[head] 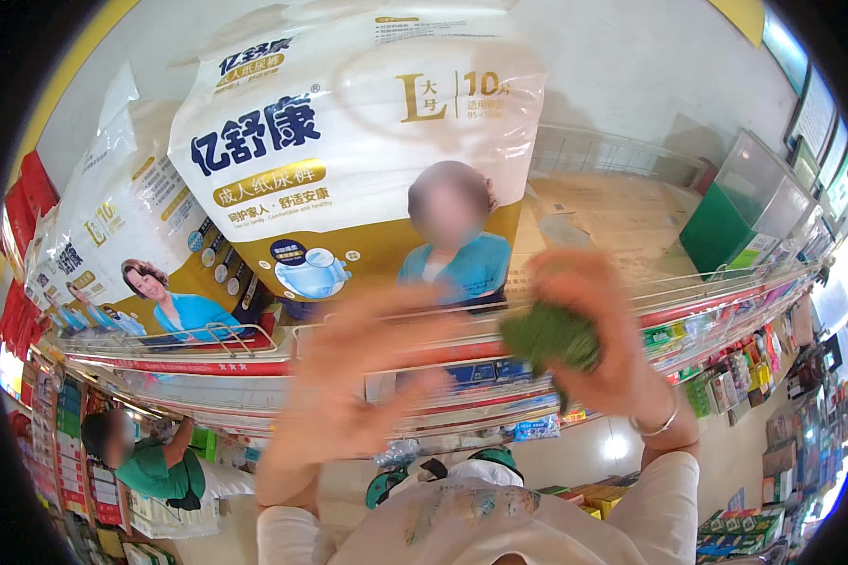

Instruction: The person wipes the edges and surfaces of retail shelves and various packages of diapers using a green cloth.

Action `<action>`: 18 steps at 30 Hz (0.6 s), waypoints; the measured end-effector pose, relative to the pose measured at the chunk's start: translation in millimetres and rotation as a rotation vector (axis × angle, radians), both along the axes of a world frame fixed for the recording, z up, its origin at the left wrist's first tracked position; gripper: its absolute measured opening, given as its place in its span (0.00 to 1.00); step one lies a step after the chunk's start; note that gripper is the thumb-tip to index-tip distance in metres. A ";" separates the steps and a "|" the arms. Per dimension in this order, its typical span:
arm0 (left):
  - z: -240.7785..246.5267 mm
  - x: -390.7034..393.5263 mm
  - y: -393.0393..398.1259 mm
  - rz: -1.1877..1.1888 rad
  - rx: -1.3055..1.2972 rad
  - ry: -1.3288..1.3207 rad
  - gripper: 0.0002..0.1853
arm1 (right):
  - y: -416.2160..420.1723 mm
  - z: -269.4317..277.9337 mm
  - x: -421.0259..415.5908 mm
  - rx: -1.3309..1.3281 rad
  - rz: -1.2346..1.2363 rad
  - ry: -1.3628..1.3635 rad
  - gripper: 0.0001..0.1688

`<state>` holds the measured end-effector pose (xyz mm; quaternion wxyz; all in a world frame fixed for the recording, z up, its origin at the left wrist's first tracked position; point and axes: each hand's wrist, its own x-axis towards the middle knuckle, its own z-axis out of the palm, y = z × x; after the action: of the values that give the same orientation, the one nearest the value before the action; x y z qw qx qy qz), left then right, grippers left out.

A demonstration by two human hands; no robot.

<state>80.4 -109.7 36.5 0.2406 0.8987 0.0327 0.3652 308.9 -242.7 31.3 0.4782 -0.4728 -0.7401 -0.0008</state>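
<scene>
My right hand (pixel 586 318) is shut around a crumpled dark green cloth (pixel 555 339), raised before the top shelf's front rail. My left hand (pixel 367 367) is blurred by motion, with fingers apart and nothing visible in it. It is in front of the red shelf edge strip (pixel 424 353), below a large white and gold plastic pack of diapers (pixel 367 169). That pack stands upright on the top shelf and bears printing. A second, similar pack (pixel 141 233) leans beside it on the left. Flattened brown cardboard (pixel 608 219) covers the shelf to the right.
A clear box with a green lower part (pixel 742 205) stands at the shelf's right end. A low wire rail (pixel 226 335) runs along the front edge. Lower left, a person in a green top (pixel 162 462) reaches toward shelving. Stacked boxes (pixel 742 533) lie lower right.
</scene>
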 end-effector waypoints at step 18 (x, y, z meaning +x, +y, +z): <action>71.3 -6.3 121.0 0.669 0.678 -0.388 0.19 | 60.7 31.6 11.4 0.295 -0.281 -0.356 0.21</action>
<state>74.1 11.4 107.8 -0.1929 0.7822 0.1529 0.5723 320.3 -182.0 62.9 0.3994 -0.4885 -0.7316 -0.2580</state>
